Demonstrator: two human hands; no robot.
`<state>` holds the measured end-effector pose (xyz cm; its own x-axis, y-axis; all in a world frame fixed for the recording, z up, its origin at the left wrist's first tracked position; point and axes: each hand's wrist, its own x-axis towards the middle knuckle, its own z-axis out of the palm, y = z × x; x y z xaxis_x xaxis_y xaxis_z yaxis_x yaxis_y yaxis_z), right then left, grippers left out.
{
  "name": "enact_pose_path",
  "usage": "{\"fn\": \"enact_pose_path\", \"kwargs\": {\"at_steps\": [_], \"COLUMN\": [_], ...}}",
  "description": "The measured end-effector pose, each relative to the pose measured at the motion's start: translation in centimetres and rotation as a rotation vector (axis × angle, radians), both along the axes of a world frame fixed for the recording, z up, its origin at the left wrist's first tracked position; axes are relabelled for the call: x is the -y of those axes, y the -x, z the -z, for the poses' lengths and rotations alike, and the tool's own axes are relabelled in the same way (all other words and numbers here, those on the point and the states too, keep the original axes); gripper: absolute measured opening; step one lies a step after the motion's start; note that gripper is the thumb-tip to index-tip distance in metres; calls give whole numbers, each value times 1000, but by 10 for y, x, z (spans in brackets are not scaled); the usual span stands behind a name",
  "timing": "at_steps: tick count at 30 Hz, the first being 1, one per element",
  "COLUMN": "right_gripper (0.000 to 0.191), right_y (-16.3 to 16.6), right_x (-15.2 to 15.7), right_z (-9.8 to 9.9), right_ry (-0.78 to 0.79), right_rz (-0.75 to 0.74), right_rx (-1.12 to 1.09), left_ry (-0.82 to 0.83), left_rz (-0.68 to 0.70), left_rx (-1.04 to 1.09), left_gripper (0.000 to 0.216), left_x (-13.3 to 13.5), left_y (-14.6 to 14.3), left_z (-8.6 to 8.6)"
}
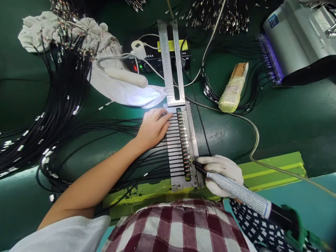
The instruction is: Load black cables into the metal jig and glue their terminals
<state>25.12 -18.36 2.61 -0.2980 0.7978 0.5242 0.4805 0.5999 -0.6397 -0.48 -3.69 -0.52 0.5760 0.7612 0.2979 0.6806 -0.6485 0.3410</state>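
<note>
My left hand (153, 126) is bare and lies flat, fingers stretched, on the black cables (115, 126) where they enter the slotted metal fixture (175, 154). My right hand (223, 175), in a white glove, is closed round a pen-shaped tool (236, 190) with a patterned grip. The tool's dark tip touches the row of small connector ends (185, 147) near the fixture's lower end. A hose or cord runs from the tool's back end toward the lower right.
A large bundle of black cables (60, 105) with metal ends spreads at left. White cloths (105, 52) lie at the back, beside a black control box (160, 59) and a metal rail (172, 59). A taped block (233, 87) and a grey machine (296, 42) stand at right.
</note>
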Motion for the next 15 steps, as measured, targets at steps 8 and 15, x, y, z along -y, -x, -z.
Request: {"fn": "enact_pose_path", "kwargs": {"at_steps": [8, 15], "right_gripper": [20, 18], "right_y": [1, 1], "right_x": [-1, -2], "right_z": [5, 3], "right_ry": [48, 50], "right_rz": [-14, -3], "right_rx": [10, 30], "left_ry": [-14, -10], "left_rz": [10, 10], "left_rx": [-13, -17], "left_gripper": [32, 32], "left_x": [0, 0], "left_y": [0, 0], "left_z": [-1, -1]}}
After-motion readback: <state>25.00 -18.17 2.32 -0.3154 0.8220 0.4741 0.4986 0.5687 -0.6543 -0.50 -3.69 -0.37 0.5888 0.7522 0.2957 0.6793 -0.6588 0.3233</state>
